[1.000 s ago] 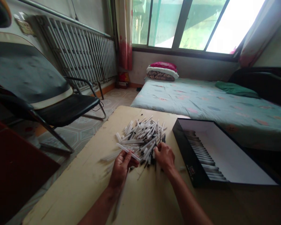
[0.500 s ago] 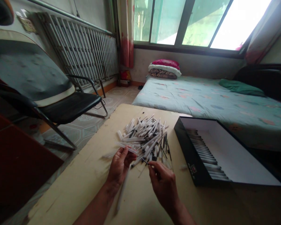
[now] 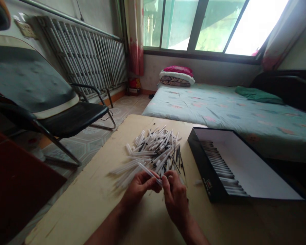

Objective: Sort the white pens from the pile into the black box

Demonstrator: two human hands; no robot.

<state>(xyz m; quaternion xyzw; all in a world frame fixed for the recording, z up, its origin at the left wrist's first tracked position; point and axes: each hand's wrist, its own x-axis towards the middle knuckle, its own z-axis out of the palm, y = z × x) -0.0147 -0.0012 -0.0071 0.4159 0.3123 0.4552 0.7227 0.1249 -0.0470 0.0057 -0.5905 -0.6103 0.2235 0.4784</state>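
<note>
A heap of white plastic pen barrels and thin black refills [image 3: 155, 149] lies on a pale yellow tabletop [image 3: 91, 200]. My left hand [image 3: 140, 187] grips a white pen barrel [image 3: 149, 173] just in front of the heap. My right hand [image 3: 175, 199] is close beside it, its fingertips pinched at the barrel's far end. What those fingers hide at that end cannot be seen. Several long white barrels [image 3: 123, 173] lie loose beside my left hand.
A black-walled box [image 3: 206, 166] with a white inside stands to the right, holding a neat row of pens [image 3: 216, 160] along its far side. A black chair [image 3: 73, 117] stands left of the table, and a bed [image 3: 206, 109] lies behind it.
My hands have come together in front of the heap, my right hand moving left to the barrel's end. More loose barrels now lie at the heap's left side.
</note>
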